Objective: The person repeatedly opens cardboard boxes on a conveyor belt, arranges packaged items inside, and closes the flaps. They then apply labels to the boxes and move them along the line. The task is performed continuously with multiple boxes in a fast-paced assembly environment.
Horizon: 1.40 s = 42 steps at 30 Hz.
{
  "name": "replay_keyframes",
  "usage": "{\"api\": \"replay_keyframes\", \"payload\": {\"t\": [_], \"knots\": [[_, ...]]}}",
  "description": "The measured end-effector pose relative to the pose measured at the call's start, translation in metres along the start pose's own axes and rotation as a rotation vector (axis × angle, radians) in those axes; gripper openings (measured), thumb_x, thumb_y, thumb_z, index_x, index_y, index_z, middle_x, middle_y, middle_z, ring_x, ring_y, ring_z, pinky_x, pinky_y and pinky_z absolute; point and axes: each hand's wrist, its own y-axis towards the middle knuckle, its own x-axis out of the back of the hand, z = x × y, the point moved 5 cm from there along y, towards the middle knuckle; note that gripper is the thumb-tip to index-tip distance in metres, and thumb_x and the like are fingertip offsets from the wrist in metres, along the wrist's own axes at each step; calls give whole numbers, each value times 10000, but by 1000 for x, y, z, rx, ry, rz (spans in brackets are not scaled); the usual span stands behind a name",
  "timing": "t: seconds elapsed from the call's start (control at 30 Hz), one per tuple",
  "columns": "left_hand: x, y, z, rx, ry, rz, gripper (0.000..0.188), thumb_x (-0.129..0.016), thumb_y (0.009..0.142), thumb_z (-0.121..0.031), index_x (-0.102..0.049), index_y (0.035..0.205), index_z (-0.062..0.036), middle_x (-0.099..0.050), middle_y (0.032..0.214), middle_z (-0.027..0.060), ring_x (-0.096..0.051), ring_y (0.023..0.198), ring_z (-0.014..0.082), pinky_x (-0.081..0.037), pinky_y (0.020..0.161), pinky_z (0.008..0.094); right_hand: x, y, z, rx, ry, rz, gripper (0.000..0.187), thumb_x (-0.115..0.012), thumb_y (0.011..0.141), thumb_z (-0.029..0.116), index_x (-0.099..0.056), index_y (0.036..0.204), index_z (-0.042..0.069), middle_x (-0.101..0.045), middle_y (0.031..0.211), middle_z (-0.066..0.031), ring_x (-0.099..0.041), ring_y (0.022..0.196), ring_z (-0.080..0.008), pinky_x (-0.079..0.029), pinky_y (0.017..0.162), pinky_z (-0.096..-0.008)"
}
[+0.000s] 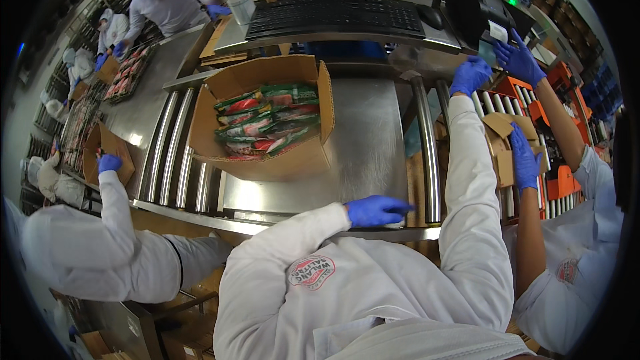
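Note:
My left hand (378,211), in a blue glove, is stretched out at the near edge of the steel plate (370,140), its fingers pointing right. My right hand (471,75), gloved too, reaches far forward on the right, near the label printer (490,17). Its fingers are curled; whether something is in them I cannot make out. An open cardboard box (267,167) stands on the left part of the plate, apart from both hands. Rows of green and red plastic packs (267,120) fill it.
Steel rollers (175,153) flank the plate. A keyboard (333,17) and mouse (430,17) lie on the shelf ahead. At right, a co-worker's raised hand (520,60) is near mine; their other touches a carton (501,147) on an orange roller conveyor. Another co-worker (100,240) stands left.

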Motion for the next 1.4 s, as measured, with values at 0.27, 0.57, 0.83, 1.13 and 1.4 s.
{"api": "replay_keyframes", "payload": {"t": [0.27, 0.57, 0.83, 1.13, 1.4], "knots": [[43, -190, 63, 90, -83, -970, 231, -500, 938, -109, -628, 1099, -3, -641, 939, 51, -601, 817, 123, -493, 768, 268, -62, -33, 105, 381, 526, 370, 552, -549, 807, 24, -401, 1332, 106, -452, 1345, -138, -424, 1237, -315, -291, 1046, -435], [30, -211, 47, 275, 590, -1156, 212, -587, 862, -184, -662, 1039, -94, -668, 900, 116, -637, 790, 275, -513, 715, 366, -61, -44, 119, 364, 287, 455, 663, -404, 837, -59, -282, 1443, 180, -372, 1442, -46, -354, 1327, -257, -172, 1121, -469], [31, -214, 51, 165, 626, -1169, 204, -592, 856, -197, -660, 1036, -129, -647, 811, 80, -622, 748, 263, -500, 665, 381, -58, -43, 119, 373, 308, 474, 597, -363, 855, -6, -314, 1428, 153, -390, 1425, -92, -352, 1328, -265, -165, 1130, -448], [29, -213, 52, 164, 672, -1139, 189, -590, 853, -207, -660, 1020, -154, -622, 736, 58, -603, 686, 258, -479, 599, 395, -48, -50, 136, 382, -65, 391, 699, -424, 796, -24, -286, 1437, 219, -328, 1477, -19, -264, 1382, -254, -164, 1099, -541], [39, -232, 38, -2, 655, -1449, 758, -710, 753, -299, -341, 1358, -29, -401, 1325, 186, -377, 1227, 362, -324, 1007, 445, -33, -39, 142, 353, -113, 479, 601, -523, 807, 60, -381, 1378, 180, -484, 1307, -84, -383, 1276, -298, -213, 1080, -519]]}}
